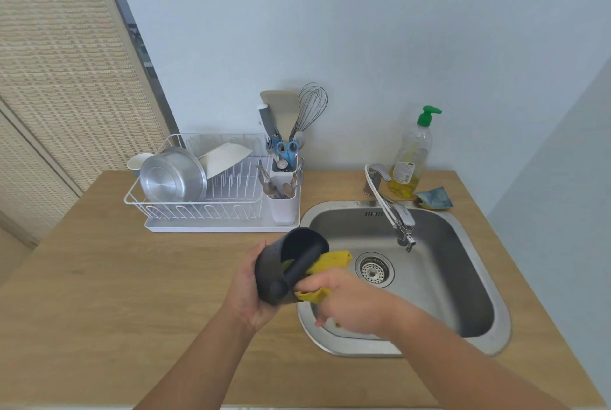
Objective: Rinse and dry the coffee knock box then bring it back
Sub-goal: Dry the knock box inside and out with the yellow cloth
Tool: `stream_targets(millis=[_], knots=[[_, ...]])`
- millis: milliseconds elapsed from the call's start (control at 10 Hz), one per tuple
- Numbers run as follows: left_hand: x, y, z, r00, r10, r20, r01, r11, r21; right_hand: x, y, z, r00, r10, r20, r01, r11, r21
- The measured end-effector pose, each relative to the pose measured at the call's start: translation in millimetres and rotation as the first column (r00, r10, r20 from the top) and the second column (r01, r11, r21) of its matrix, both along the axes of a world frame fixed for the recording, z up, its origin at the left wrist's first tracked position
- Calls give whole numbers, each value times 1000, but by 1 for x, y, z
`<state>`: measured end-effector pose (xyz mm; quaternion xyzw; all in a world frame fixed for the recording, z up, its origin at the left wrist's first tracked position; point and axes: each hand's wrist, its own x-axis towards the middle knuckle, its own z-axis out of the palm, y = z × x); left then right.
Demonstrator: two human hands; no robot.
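My left hand [246, 287] grips the black knock box [284, 264] from the side, tilted with its mouth toward the sink [476, 327], just above that sink's left rim. My right hand [344, 299] pinches a yellow cloth [330, 261] against the box's bar, part of the cloth tucked inside the mouth. Behind, on the wooden surface [99, 294], a dish rack [198, 201] holds a steel bowl [172, 176]; soap bottle [411, 158] stands by the tap [396, 211]
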<state>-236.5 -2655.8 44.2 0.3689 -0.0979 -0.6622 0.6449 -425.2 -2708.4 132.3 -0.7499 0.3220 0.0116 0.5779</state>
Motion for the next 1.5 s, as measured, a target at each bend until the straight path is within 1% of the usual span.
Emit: stream_targets(millis=[100, 200, 300, 400, 500, 600, 700, 800, 900, 1000, 1100, 1200, 1300, 1400, 1500], knots=[[1, 1, -4, 999, 5, -38, -3, 998, 63, -16, -13, 11, 909, -402, 107, 348, 877, 331], [10, 4, -7, 998, 31, -60, -24, 993, 116, -32, -32, 24, 660, -740, 131, 502, 563, 657], [17, 7, -6, 998, 1, -63, 10, 986, 166, -40, -46, 38, 524, -824, 217, 397, 461, 793], [15, 6, 0, 995, -76, -67, 87, 979, 183, -27, -41, 52, 601, -689, 406, 260, 648, 716], [8, 3, 8, 985, -162, -63, 173, 957, 233, -8, -25, 56, 955, -2, 298, 102, 941, -322], [8, 4, 10, 961, -268, -63, 274, 916, 294, 7, -17, 44, 957, 283, -64, -242, 657, -714], [14, 7, 18, 935, -332, -126, 355, 893, 278, 10, -17, 25, 957, 260, -128, -282, 731, -621], [18, 12, 22, 931, -351, -101, 363, 920, 151, 5, -25, 15, 992, 114, -53, -126, 908, -400], [19, 14, 22, 956, -291, -37, 293, 953, 75, 2, -27, 9, 997, -58, 52, 69, 968, -243], [21, 14, 20, 960, -276, 43, 273, 960, 54, 0, -24, 4, 995, -35, 94, 54, 978, -203], [22, 16, 16, 945, -315, 90, 310, 948, 66, -3, -23, 6, 997, 48, 53, -27, 940, -339], [25, 18, 11, 968, -242, 63, 242, 970, 12, -7, -22, 7, 990, 139, 20, -126, 938, -323], [23, 13, 14, 962, -246, 118, 250, 968, -15, -7, -19, 4, 994, 99, 35, -77, 916, -393], [18, 7, 20, 974, -214, 68, 216, 976, -26, -4, -12, -8, 979, -33, 200, 135, 843, -520], [18, 0, 29, 982, -190, 4, 190, 982, -8, -8, -7, -26, 965, -8, 264, 205, 653, -729]])
